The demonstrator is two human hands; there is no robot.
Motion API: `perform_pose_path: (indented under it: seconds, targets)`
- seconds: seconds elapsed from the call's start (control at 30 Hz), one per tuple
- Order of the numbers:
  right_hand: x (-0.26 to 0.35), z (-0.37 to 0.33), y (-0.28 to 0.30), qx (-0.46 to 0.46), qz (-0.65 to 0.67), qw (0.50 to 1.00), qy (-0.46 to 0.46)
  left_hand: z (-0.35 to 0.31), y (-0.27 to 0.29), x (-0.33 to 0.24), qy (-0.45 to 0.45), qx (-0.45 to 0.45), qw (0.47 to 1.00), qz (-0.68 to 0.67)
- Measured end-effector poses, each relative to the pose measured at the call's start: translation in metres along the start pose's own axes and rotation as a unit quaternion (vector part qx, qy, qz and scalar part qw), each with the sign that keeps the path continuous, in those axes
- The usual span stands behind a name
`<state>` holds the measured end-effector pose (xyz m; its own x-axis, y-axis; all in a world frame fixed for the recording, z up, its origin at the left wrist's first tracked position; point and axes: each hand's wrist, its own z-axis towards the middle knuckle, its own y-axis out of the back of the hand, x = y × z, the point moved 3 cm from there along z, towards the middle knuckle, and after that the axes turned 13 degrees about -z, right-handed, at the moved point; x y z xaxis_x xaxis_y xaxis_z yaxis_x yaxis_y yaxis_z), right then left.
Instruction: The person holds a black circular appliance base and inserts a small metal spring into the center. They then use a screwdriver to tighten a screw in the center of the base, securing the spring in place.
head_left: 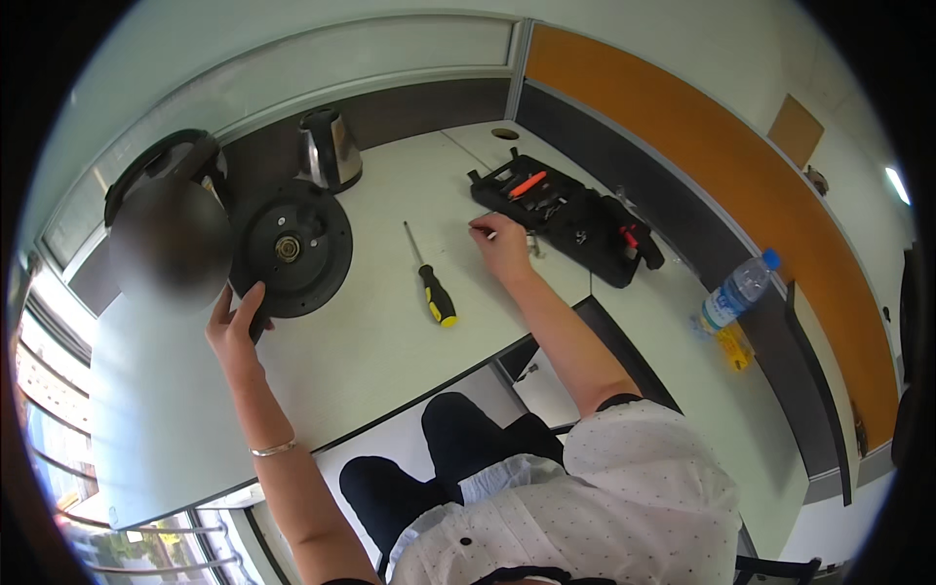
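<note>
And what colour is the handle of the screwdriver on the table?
Yellow and black; the head view shows the screwdriver best.

Blurred patch (168, 244) over kettle body; tiny item at right hand (502, 246) unclear.

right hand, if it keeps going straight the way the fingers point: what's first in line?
Probably the open black tool case: the right hand points up the desk toward it, fingertips just short of its near edge. Depth is unclear.

Black kettle base (290, 249), yellow-and-black screwdriver (430, 277), black toolcase (565, 216) (orange tool inside), white table (390, 331)
</note>
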<state>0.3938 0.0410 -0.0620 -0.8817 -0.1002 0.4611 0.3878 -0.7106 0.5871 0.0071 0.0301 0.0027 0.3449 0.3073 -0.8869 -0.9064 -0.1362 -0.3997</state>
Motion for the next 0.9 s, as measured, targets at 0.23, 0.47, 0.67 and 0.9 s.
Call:
perform_pose_path:
  seconds: [0.23, 0.47, 0.67, 0.9]
  targets:
    - [0.063, 0.006, 0.024, 0.017, 0.120, 0.991, 0.063, 0.000, 0.002, 0.001, 0.009, 0.009, 1.000, -0.007]
    - [0.187, 0.004, 0.021, 0.059, 0.212, 0.948, 0.230, 0.004, 0.009, 0.003, 0.001, -0.001, 1.000, -0.001]
    - [0.234, 0.005, -0.009, -0.011, 0.194, 0.920, 0.342, 0.006, 0.012, 0.008, 0.005, 0.004, 1.000, 0.011]
    - [0.242, 0.009, -0.025, -0.054, 0.139, 0.906, 0.395, 0.010, 0.016, 0.016, 0.003, -0.012, 0.999, 0.036]
